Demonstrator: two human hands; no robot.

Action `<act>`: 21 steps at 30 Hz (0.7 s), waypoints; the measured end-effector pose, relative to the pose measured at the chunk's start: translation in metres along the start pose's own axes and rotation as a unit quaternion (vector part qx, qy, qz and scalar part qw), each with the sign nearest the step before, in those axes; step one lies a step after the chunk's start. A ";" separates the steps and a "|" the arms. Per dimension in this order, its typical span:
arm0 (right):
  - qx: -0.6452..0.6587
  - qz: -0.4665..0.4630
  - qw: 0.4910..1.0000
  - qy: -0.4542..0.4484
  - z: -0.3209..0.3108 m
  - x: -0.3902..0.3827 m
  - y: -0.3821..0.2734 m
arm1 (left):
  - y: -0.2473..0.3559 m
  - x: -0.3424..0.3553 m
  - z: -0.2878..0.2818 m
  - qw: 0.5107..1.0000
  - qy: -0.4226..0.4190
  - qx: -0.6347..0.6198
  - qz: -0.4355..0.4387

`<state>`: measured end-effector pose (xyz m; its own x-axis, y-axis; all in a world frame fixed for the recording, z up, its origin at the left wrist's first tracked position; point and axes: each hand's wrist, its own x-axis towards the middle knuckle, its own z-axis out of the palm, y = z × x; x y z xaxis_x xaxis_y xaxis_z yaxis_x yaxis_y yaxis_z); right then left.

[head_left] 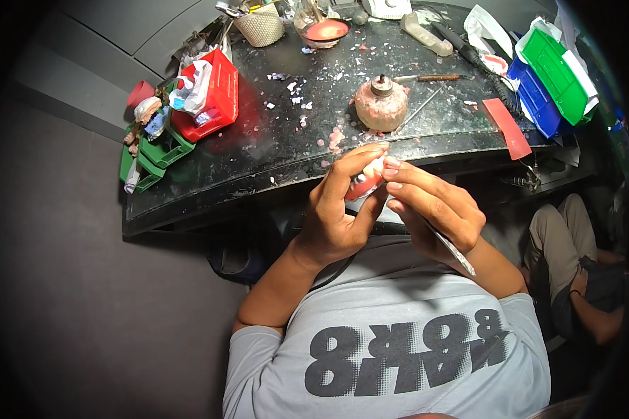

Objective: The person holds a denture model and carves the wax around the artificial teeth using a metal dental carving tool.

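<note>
Left hand grasps a pink-and-white dental piece just before the counter; right hand grips a slim metal tool beside it. White teeth already sit in pink (work remaining: not determinable, fingers obscuring).

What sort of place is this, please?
Probably a dental workshop: the left hand holds a pink denture-like piece; a burner-like jar and a pink sheet are on the dark bench.
</note>
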<state>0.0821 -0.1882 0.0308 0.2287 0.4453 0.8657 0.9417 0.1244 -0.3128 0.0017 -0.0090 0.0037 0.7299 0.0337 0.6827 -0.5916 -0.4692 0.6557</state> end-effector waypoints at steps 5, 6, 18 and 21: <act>-0.026 -0.017 0.999 -0.011 0.000 0.001 -0.002 | -0.001 -0.002 0.002 0.999 0.015 0.031 0.002; -0.026 -0.016 0.999 -0.010 0.001 0.001 -0.002 | 0.000 -0.002 0.002 0.999 0.015 0.031 0.002; -0.031 -0.007 0.999 -0.009 0.001 -0.001 -0.003 | 0.008 -0.002 0.001 0.999 0.026 0.019 -0.025; -0.022 0.002 1.000 -0.003 0.001 0.000 -0.005 | 0.009 -0.003 0.000 0.999 0.019 0.025 -0.027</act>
<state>0.0778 -0.1881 0.0324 0.2309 0.4518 0.8617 0.9507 0.0837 -0.2986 -0.0054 -0.0127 0.0078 0.7467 0.0937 0.6585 -0.5328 -0.5084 0.6765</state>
